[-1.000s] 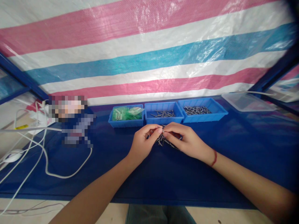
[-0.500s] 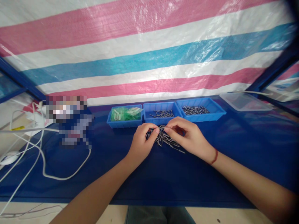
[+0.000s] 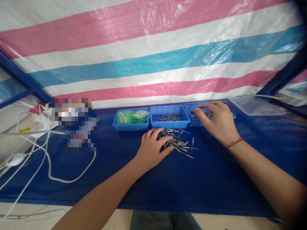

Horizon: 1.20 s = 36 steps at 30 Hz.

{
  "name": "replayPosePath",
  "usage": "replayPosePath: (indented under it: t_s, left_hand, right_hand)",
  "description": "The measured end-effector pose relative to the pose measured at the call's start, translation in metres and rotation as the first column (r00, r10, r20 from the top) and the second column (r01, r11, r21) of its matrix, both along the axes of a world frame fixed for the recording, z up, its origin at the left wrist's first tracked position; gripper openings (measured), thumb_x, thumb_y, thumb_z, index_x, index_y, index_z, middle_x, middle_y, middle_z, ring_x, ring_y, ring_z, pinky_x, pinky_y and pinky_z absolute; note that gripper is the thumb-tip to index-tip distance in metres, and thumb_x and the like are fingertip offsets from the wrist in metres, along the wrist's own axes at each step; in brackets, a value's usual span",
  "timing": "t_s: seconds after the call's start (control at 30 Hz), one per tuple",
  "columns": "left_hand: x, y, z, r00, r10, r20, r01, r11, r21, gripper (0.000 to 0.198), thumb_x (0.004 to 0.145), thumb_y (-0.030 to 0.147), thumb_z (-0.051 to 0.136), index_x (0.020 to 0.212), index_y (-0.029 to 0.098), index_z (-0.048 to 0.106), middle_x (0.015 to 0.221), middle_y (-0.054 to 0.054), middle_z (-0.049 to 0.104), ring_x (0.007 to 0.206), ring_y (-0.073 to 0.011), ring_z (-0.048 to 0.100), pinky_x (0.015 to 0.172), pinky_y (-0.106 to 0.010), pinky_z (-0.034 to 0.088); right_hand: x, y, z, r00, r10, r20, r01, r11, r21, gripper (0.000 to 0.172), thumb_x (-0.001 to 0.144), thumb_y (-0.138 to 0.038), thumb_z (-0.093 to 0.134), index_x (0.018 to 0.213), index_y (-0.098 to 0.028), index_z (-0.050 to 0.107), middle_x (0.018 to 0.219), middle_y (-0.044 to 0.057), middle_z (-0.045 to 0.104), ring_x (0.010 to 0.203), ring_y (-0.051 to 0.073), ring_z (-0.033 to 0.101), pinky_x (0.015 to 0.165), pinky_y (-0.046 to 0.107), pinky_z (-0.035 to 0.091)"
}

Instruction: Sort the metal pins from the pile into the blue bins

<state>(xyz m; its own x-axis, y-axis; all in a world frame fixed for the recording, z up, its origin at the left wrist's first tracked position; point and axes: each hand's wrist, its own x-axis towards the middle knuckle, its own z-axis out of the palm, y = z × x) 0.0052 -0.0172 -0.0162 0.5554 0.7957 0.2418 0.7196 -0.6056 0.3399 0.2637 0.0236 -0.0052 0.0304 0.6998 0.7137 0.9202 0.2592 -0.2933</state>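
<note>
Metal rivets point(image 3: 180, 145) are lying in a loose pile on the blue table point(image 3: 168, 182), where the left hand point(image 3: 151, 148), at the pile's nine o'clock, is resting its widely spread fingers among them. Toward two o'clock, the right hand point(image 3: 222, 120) is hovering over the right bin point(image 3: 194, 123), its thumb and index tips almost meeting, though I cannot tell whether they are gripping anything. At twelve o'clock, the middle bin point(image 3: 170, 125) is holding similar metal pieces.

Head-worn, looks forward and down from above and behind the fingers point(image 3: 166, 140), far enough back to show the bench point(image 3: 192, 188) around them.
</note>
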Motion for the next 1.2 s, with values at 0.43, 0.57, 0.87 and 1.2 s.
replayPosePath:
  t_s: [0.43, 0.57, 0.87, 1.2]
  left_hand:
    - [-0.001, 0.008, -0.006, 0.995, 0.015, 0.102, -0.02, 0.998, 0.052, 0.024, 0.087, 0.034, 0.058, 0.106, 0.02, 0.061, 0.12, -0.008, 0.056, 0.113, -0.0259, 0.049, 0.097, -0.042, 0.041]
    - [-0.001, 0.011, -0.009, 0.987, -0.053, 0.154, 0.052, 0.999, 0.014, 0.025, 0.09, 0.029, 0.052, 0.113, 0.018, 0.055, 0.12, -0.01, 0.054, 0.111, -0.023, 0.052, 0.098, -0.038, 0.043]
    - [0.0, 0.011, -0.01, 0.977, -0.105, 0.184, 0.11, 0.994, -0.014, 0.024, 0.091, 0.023, 0.047, 0.113, 0.016, 0.055, 0.124, -0.012, 0.052, 0.116, -0.0224, 0.052, 0.102, -0.038, 0.042]
    - [0.0, 0.01, -0.013, 0.977, -0.065, 0.202, 0.058, 0.998, 0.04, 0.015, 0.083, 0.019, 0.057, 0.098, 0.019, 0.059, 0.118, -0.01, 0.054, 0.112, -0.0235, 0.053, 0.1, -0.04, 0.042]
  right_hand:
    - [-0.064, -0.043, 0.003, 0.773, 0.633, 0.055, -0.583, 0.741, -0.332, 0.011, 0.087, -0.027, 0.056, 0.085, -0.019, 0.064, 0.093, 0.008, 0.063, 0.088, 0.021, 0.057, 0.08, 0.036, 0.047]
    - [-0.065, -0.042, -0.002, 0.75, 0.657, 0.079, -0.57, 0.701, -0.429, 0.007, 0.085, -0.024, 0.058, 0.086, -0.019, 0.062, 0.096, 0.009, 0.062, 0.092, 0.023, 0.057, 0.081, 0.038, 0.048]
    - [-0.066, -0.041, -0.008, 0.758, 0.646, 0.089, -0.559, 0.714, -0.421, 0.01, 0.087, -0.018, 0.054, 0.091, -0.019, 0.063, 0.092, 0.008, 0.062, 0.091, 0.022, 0.058, 0.08, 0.037, 0.049]
    - [-0.071, -0.044, -0.008, 0.81, 0.579, 0.094, -0.489, 0.754, -0.439, 0.01, 0.085, -0.016, 0.055, 0.093, -0.017, 0.059, 0.087, 0.008, 0.061, 0.086, 0.023, 0.057, 0.079, 0.038, 0.048]
